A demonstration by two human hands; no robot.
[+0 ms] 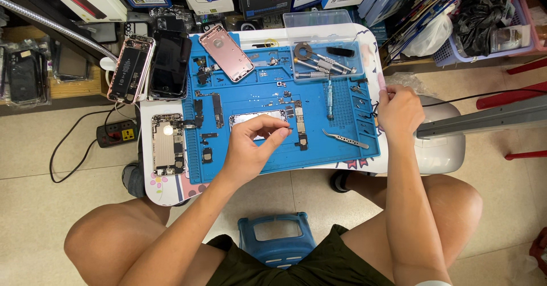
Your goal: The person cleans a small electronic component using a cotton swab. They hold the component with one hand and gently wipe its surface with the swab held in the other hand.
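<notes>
My left hand (254,143) hovers over the blue repair mat (319,149), thumb and forefinger pinched near a small dark part just left of a phone logic board (298,125); what it pinches is too small to tell. A silver metal plate (257,117) lies under its fingers. My right hand (398,110) rests at the mat's right edge, fingers curled around a thin pink-handled tool (380,82). Metal tweezers (345,139) lie on the mat between both hands. A screwdriver (330,99) lies upright above the tweezers.
A pink phone back shell (226,52) lies at the mat's top. An opened phone body (167,143) and two more phones (132,68) (170,64) sit left. A clear tray (323,58) holds tools. A power strip (117,134) is on the floor, a blue stool (277,238) between my knees.
</notes>
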